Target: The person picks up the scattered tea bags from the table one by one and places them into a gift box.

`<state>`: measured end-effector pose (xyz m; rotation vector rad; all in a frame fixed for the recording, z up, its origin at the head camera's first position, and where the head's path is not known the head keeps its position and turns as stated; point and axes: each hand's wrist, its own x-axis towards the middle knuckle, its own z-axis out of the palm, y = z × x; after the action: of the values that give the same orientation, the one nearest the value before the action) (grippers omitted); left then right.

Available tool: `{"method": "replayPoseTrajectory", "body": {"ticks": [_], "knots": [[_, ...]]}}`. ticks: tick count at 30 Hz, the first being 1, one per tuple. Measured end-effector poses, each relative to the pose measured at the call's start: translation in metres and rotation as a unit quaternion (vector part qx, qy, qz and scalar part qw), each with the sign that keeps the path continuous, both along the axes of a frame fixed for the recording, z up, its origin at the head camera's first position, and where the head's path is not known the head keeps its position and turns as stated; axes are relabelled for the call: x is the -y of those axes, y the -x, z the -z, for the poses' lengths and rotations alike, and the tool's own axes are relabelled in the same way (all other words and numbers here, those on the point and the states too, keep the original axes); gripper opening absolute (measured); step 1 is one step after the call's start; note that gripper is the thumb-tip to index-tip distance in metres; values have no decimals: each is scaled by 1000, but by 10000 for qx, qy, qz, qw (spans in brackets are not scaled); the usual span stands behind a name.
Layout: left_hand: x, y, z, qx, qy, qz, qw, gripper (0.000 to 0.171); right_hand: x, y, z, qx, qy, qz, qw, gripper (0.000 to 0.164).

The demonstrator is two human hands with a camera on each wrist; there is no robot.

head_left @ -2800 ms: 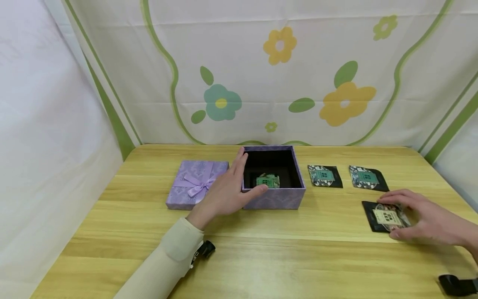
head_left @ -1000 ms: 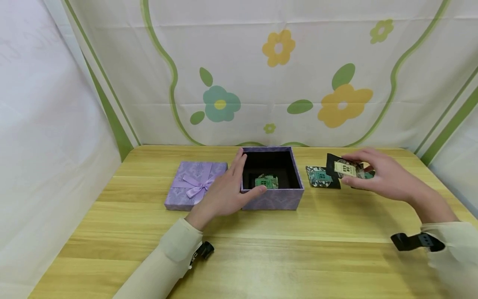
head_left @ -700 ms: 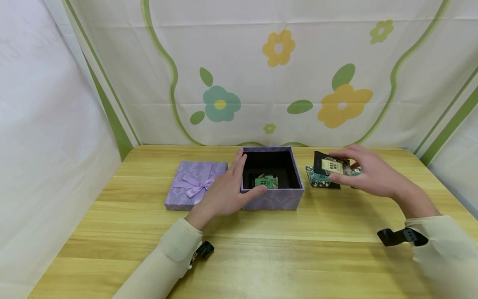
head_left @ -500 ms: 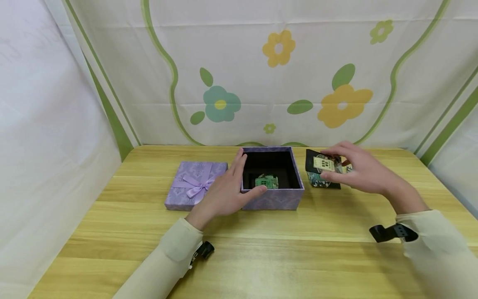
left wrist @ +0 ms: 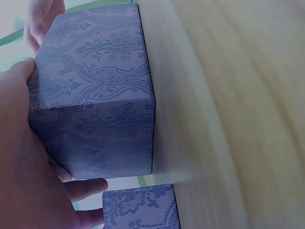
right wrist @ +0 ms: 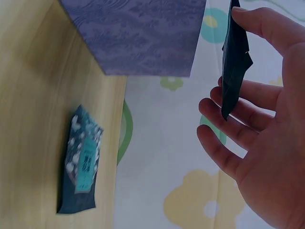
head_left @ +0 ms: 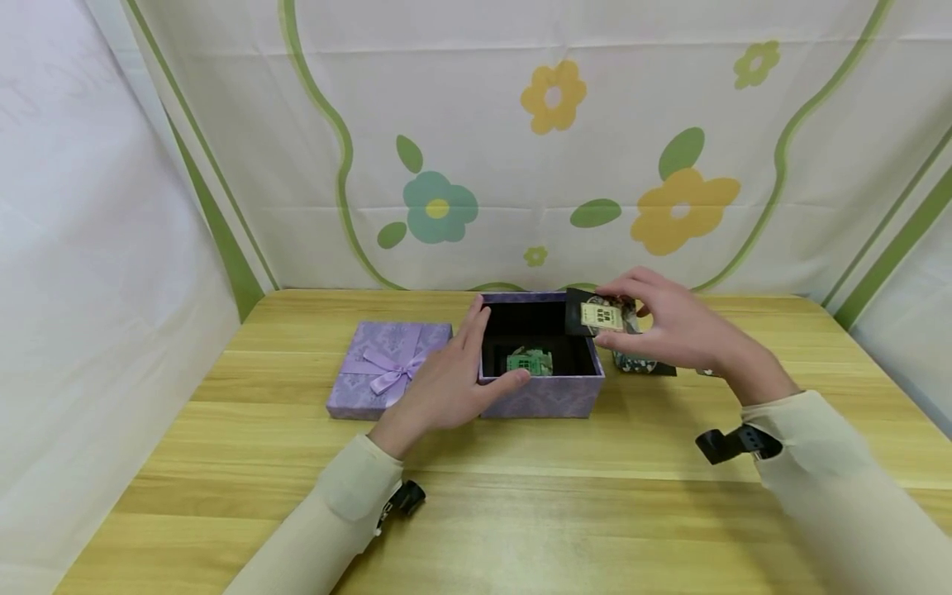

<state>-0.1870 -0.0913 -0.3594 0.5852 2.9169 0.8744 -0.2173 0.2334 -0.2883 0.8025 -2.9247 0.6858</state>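
My left hand (head_left: 452, 382) rests on the front left corner of an open purple box (head_left: 541, 398). Its fingers lie straight along the left wall and its thumb touches the front rim. A small green-labelled packet (head_left: 530, 362) lies inside on the black lining. Between thumb and fingers, my right hand (head_left: 669, 326) pinches a black sachet with a cream label (head_left: 601, 316), which overlaps the box's right rim from above. From the right wrist view, the dark back of that sachet (right wrist: 234, 59) shows edge-on, apart from the box wall.
Left of the box lies its purple lid (head_left: 379, 384) with a ribbon bow. A teal-labelled black sachet (right wrist: 85, 164) lies on the wooden table to the right; the right hand partly covers it in the head view. A flowered curtain (head_left: 483, 99) hangs behind.
My right hand took the cream-labelled sachet off the table at the right, lifted it and carried it left over the other sachets to the box. The left hand stayed on the box.
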Motion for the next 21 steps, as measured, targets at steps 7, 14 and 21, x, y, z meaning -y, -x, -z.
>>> {"method": "replayPoseTrajectory", "body": {"ticks": [7,14,21], "knots": [[-1,1,1,-31,-78,64,9999,110,21,7,-5,-60,-58,-305,9995,67],[-2,1,-1,24,-57,89,9999,111,37,16,2,12,-55,-545,9985,68],[-1,-1,-1,71,-36,15,10000,110,54,20,10,148,-87,-713,9973,69]]}}
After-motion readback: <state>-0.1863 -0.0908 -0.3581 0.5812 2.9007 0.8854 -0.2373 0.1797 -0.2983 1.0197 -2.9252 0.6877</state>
